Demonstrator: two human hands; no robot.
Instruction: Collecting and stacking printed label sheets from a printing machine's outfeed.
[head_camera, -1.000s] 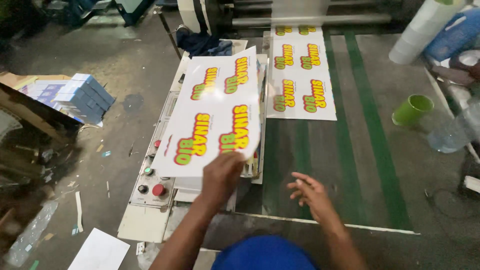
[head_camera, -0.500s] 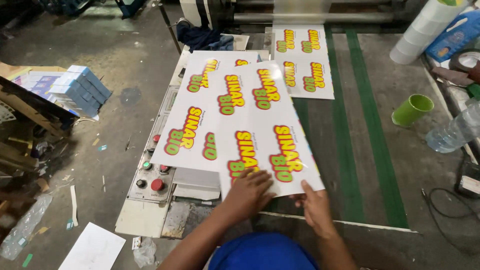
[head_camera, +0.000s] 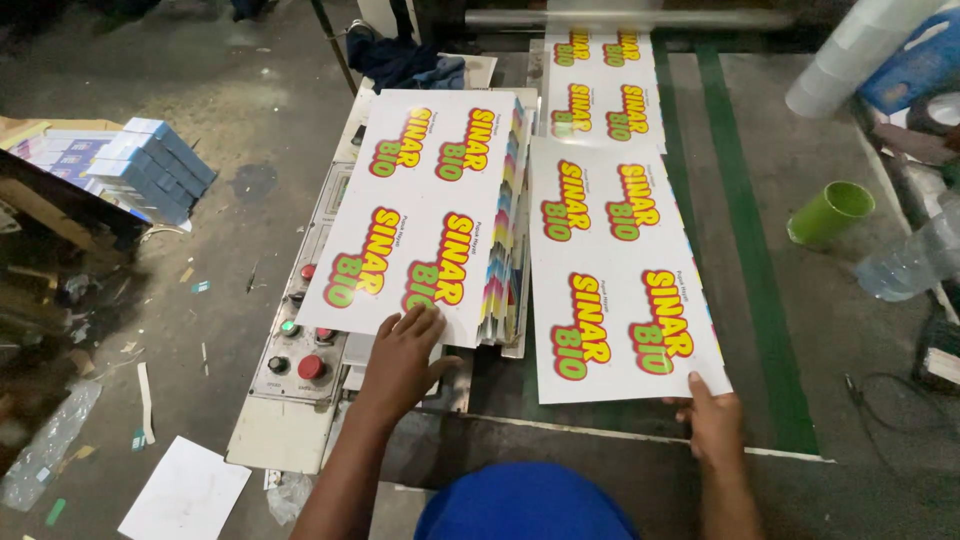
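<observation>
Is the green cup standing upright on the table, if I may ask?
No, the green cup lies tipped on its side on the table, its open mouth facing up and right.

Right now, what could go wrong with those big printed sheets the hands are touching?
1. The stack of printed sheets under the left hand is already fanned along its right edge, so a push might slide sheets off.
2. That stack overhangs the control panel; pressing down could bump a button.
3. The right hand holds the loose sheet by one corner only, so it might bend or crease.
</observation>
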